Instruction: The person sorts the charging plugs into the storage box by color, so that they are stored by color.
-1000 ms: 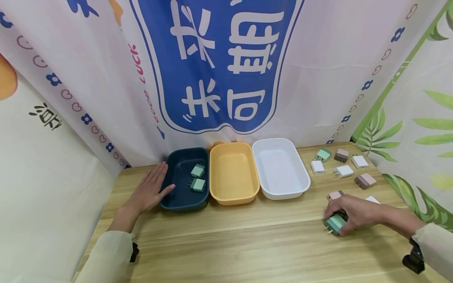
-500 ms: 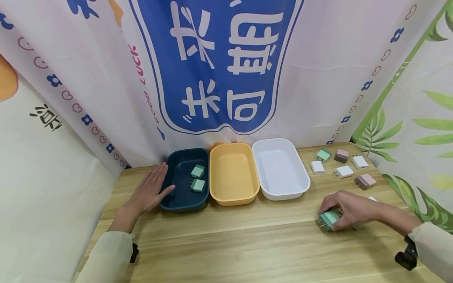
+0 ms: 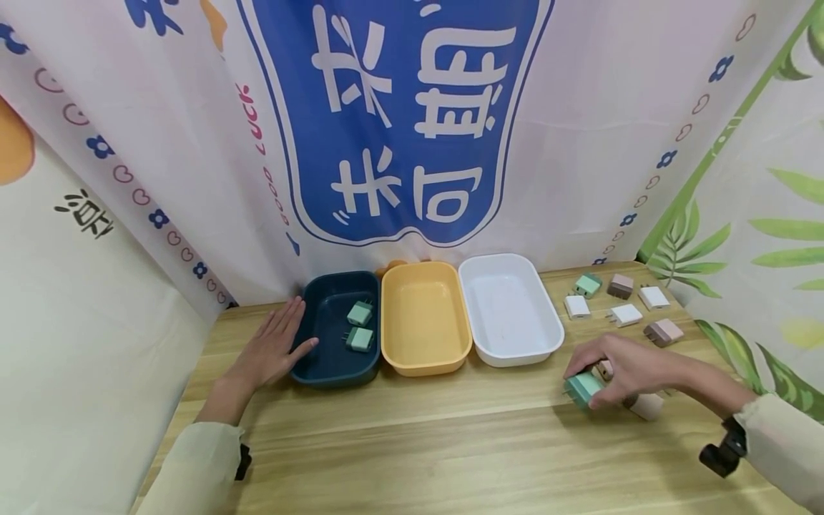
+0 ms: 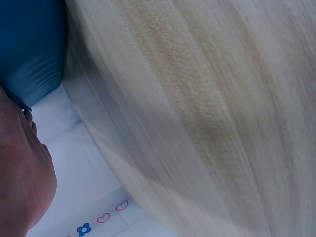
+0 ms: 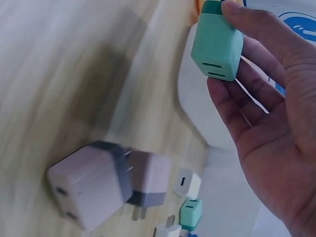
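Observation:
My right hand [image 3: 621, 368] pinches a two-tone green plug charger [image 3: 583, 390] between thumb and fingers, over the table's right side. In the right wrist view this green charger [image 5: 217, 47] shows two slots on its end and a darker green band. Below the hand lie pink-and-brown chargers [image 5: 86, 185], partly hidden by it in the head view. My left hand [image 3: 270, 347] rests with straight fingers against the left rim of the dark blue bin [image 3: 322, 372]. Inside that bin are two green chargers, one farther back [image 3: 359, 312] and one nearer [image 3: 360, 339].
A yellow bin [image 3: 426, 315] and a white bin [image 3: 508, 307] stand beside the dark blue one in a row. Loose chargers lie at the back right: white [image 3: 624, 315], green [image 3: 588, 285] and pink-and-brown [image 3: 664, 332]. Printed curtains [image 3: 566, 179] hang behind the wooden table [image 3: 412, 443].
My right hand has moved left and slightly away from me with the green charger, uncovering part of the pink-and-brown chargers. The left hand has stayed at the dark blue bin.

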### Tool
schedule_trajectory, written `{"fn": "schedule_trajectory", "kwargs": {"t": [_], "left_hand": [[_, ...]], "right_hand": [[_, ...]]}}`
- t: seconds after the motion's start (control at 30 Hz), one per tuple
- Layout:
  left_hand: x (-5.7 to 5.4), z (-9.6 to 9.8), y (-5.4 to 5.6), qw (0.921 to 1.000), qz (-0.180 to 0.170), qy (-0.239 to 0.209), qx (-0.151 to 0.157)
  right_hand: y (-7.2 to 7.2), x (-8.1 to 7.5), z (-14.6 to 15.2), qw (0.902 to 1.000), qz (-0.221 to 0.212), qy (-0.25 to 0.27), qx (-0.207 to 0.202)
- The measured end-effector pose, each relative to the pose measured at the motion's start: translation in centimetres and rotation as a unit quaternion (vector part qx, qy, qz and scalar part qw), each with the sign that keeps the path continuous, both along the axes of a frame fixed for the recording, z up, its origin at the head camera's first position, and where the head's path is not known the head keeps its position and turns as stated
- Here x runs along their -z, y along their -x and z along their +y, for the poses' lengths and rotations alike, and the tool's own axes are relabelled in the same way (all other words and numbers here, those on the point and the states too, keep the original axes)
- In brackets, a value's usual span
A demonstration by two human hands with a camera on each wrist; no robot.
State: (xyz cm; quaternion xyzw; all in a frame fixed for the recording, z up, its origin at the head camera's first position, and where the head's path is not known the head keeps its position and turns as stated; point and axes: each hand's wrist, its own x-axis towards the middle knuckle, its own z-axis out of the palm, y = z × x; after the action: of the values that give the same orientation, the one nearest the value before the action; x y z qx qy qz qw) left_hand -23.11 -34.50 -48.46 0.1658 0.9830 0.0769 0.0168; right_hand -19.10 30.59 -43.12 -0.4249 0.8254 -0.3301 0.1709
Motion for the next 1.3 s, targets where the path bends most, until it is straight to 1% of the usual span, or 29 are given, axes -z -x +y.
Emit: {"fn": "schedule_trajectory", "kwargs": {"t": [0.1, 0.2, 0.43, 0.5, 0.67, 0.77, 0.87, 1.0, 1.1, 1.3], "left_hand": [[0.0, 0.0, 0.0, 1.0, 0.001, -0.004, 0.001], [0.0, 0.0, 0.0, 1.0, 0.003, -0.003, 0.001], [0.0, 0.1, -0.1, 1.0, 0.001, -0.001, 0.002], [-0.1, 0.1, -0.1, 1.0, 0.0, -0.002, 0.002], [0.0, 0.2, -0.1, 1.0, 0.003, -0.007, 0.001], [0.1, 0.1, -0.2, 0.9998, 0.009, -0.016, 0.002], [0.2, 0.1, -0.2, 0.9996, 0.015, -0.025, 0.004], [0.2, 0.1, -0.3, 0.9996, 0.012, -0.025, 0.005], [0.2, 0.1, -0.3, 0.9998, 0.009, -0.02, 0.002], [0.2, 0.1, -0.3, 0.9995, 0.018, -0.025, 0.002]], "right_hand": [[0.3, -0.4, -0.7, 0.9999, 0.017, 0.003, -0.001], [0.7, -0.8, -1.5, 0.9997, 0.025, 0.007, -0.005], [2.2, -1.1, -3.3, 0.9975, 0.057, 0.033, -0.026], [2.6, -1.2, -3.7, 0.9978, 0.052, 0.032, -0.023], [3.3, -1.7, -4.7, 0.9991, 0.039, 0.014, -0.002], [3.7, -2.0, -5.4, 0.9987, 0.05, 0.012, 0.007], [4.1, -2.2, -6.1, 0.9972, 0.071, 0.014, 0.014], [4.7, -2.4, -6.8, 0.9959, 0.086, 0.02, 0.018], [5.1, -2.5, -7.6, 0.9959, 0.084, 0.026, 0.018], [5.7, -2.6, -9.4, 0.9958, 0.082, 0.039, 0.013]]}}
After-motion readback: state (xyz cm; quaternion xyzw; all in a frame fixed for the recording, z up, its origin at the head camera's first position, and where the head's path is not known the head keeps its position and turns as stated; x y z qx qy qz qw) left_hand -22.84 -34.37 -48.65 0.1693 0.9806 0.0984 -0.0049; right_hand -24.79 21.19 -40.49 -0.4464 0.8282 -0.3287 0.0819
